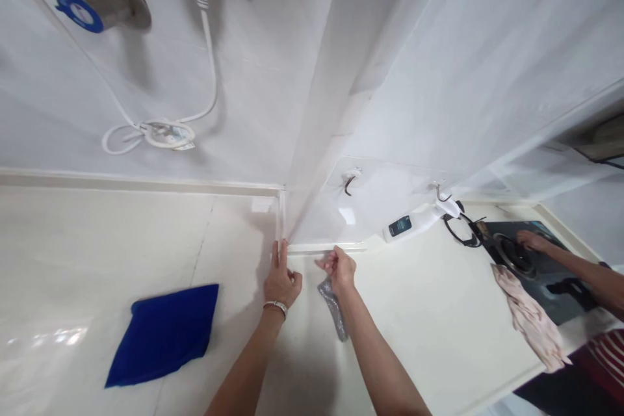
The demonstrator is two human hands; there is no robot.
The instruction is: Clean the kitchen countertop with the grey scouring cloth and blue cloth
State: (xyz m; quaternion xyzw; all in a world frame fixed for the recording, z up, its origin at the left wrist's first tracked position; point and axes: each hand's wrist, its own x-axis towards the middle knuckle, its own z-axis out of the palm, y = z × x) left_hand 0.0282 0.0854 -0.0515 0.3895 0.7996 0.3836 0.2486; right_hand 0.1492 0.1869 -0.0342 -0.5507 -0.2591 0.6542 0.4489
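My left hand (pixel 281 281) rests on the cream counter at the foot of the wall corner, two fingers stretched out against the white edge strip (pixel 325 247), a bracelet on the wrist. My right hand (pixel 338 268) is just to its right, fingers curled in a pinch near the same strip. A crumpled clear plastic wrapper (pixel 333 307) hangs below that hand beside my forearm; whether the hand grips it is unclear.
A blue cloth (pixel 163 333) lies on the counter at the left. A white spray bottle (pixel 419 221) lies by the wall. Another person's hand (pixel 531 241) reaches onto the black stove (pixel 541 273), with a pink rag (pixel 529 318) beside it. A coiled cable (pixel 163 133) hangs on the wall.
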